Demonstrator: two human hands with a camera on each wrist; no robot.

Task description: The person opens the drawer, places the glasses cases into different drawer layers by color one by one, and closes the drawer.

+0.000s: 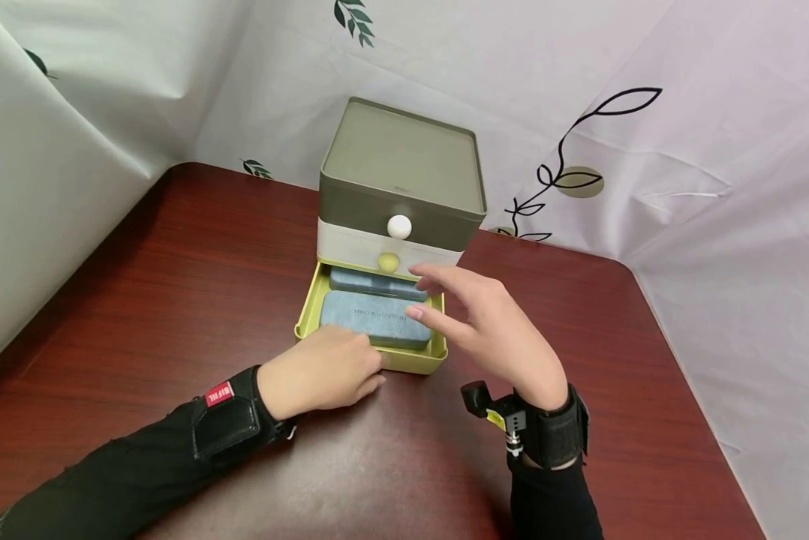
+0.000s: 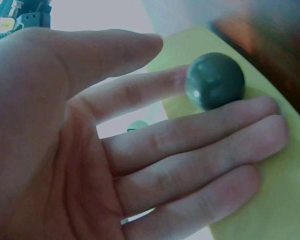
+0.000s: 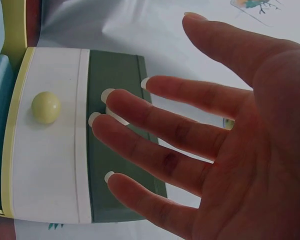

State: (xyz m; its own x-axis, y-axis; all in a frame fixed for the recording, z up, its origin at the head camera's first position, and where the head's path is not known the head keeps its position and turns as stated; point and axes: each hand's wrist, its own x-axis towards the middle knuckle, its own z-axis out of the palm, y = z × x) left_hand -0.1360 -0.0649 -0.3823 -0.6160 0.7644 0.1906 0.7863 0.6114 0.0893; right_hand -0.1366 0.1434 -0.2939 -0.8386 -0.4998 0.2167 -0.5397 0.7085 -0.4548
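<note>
The yellow bottom drawer (image 1: 414,364) of a small desktop drawer box (image 1: 404,154) stands pulled out. Inside it lie a blue-grey case (image 1: 357,304) with lettering on its lid and a second blue-grey case (image 1: 350,280) behind. My left hand (image 1: 330,367) is at the drawer's front. The left wrist view shows a dark green round knob (image 2: 215,80) between its index and middle fingers, with the thumb free of it. My right hand (image 1: 499,330) hovers over the drawer's right side, fingers spread and holding nothing; the fingertips overlap the lettered case in the head view.
Above the drawer are a white drawer (image 3: 50,170) with a pale yellow knob (image 3: 46,107) and a grey-green drawer with a white knob (image 1: 399,226). The box stands on a reddish-brown table (image 1: 229,247), near white patterned cloth (image 1: 276,90) at the back.
</note>
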